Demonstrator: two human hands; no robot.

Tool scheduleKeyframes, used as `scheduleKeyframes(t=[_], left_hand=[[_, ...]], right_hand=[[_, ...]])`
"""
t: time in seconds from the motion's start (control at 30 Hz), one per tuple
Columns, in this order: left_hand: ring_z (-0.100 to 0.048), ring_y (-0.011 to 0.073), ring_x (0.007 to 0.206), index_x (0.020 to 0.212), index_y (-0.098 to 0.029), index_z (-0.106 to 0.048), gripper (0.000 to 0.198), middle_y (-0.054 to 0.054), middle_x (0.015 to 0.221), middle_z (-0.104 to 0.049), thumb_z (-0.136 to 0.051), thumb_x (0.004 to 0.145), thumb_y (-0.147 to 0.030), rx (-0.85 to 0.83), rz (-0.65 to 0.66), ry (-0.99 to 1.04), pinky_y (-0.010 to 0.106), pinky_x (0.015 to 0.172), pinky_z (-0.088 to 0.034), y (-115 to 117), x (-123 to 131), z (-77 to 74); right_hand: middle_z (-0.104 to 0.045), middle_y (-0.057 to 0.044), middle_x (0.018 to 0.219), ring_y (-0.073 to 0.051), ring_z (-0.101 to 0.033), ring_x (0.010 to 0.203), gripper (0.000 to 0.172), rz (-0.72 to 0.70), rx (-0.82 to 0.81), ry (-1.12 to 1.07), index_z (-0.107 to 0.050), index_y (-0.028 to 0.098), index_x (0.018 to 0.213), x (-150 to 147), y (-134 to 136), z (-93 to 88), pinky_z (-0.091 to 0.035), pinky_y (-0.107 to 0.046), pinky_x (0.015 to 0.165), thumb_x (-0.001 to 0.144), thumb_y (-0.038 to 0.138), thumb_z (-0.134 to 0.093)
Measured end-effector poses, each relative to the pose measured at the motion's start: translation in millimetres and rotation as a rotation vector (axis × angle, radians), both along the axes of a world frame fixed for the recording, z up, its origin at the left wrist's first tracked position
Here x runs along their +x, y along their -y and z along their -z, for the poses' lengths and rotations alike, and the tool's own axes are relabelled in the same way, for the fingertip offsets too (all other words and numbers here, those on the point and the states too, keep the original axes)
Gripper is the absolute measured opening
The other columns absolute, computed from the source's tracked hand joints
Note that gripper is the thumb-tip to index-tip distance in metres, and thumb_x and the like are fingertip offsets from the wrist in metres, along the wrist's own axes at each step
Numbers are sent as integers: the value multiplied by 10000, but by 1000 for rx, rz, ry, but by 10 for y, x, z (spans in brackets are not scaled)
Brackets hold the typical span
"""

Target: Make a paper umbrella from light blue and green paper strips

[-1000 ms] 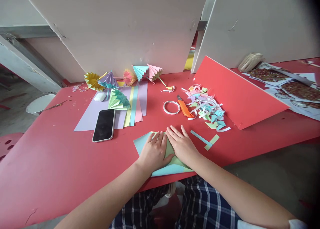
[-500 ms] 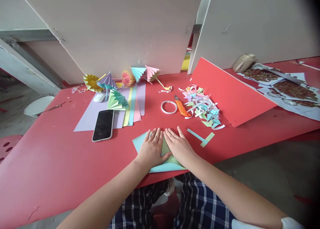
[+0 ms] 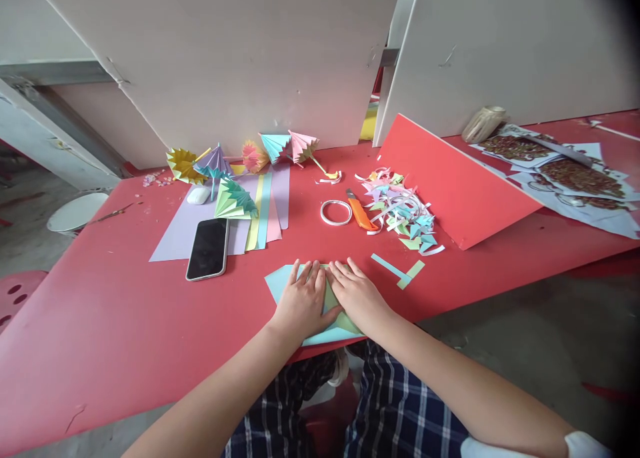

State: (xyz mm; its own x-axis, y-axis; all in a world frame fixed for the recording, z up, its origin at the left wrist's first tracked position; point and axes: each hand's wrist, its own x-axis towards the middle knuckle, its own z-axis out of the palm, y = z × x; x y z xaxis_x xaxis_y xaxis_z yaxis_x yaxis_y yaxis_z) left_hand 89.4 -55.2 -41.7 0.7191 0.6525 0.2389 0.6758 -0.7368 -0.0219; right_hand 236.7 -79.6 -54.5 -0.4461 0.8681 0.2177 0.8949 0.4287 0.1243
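Folded blue-green paper [image 3: 279, 286] at near edge of surface [image 3: 100, 311], pressed under my left hand [image 3: 303, 303] and right hand [image 3: 359, 297], flat, side by side, apparently holding fold down. Orange cutter [image 3: 361, 215] beyond, likely for reach; paper umbrellas [image 3: 275, 148] far back.

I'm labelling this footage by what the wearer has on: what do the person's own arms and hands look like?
The left hand and right hand are ungloved, and no watch or bracelet shows at either wrist. Both forearms are uncovered. A pale sleeve shows near the right elbow; no left sleeve is in view.
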Motion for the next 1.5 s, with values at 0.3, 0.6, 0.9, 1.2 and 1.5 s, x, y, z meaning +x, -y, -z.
scheduleKeyframes(t=[0.3,0.6,0.9,1.2,1.5], left_hand=[[-478,284,1103,1198,-54,-476,529,180,1171,-543,-349,837,-420,15,-14,46,477,1008,-255,26,14,-8],[-263,297,1277,1280,27,-345,698,224,1351,-332,-356,804,-484,-64,-40,-9,436,1024,-255,-59,93,135],[-246,296,1282,1306,8,-309,711,208,1363,-319,-397,778,-461,-84,-53,4,421,1037,-236,-59,94,138],[-204,296,1297,1317,7,-285,737,200,1387,-270,-382,767,-474,-121,-32,-22,414,1056,-197,-14,47,120],[-187,294,1302,1313,3,-294,708,196,1390,-267,-386,766,-437,-147,-15,-14,413,1058,-196,33,10,106]], right_hand=[[-553,-170,1176,-236,-502,1114,373,-4,5,-97,-514,48,1171,12,58,12,-361,-452,991,817,61,-395],[-531,-139,1212,-195,-477,1144,408,24,-139,-208,-485,45,1198,76,-8,-82,-327,-413,1022,813,50,-349],[-328,-152,1367,-220,-260,1286,541,132,-163,-189,-320,23,1311,-13,-110,-72,-217,-454,1056,907,371,-228],[-253,-141,1404,-206,-220,1303,530,138,-205,-150,-264,37,1342,-13,-13,-86,-139,-450,1074,892,311,-204],[-237,-138,1412,-209,-204,1308,535,139,-210,-147,-251,35,1347,-34,48,-57,-128,-454,1073,865,266,-228]])
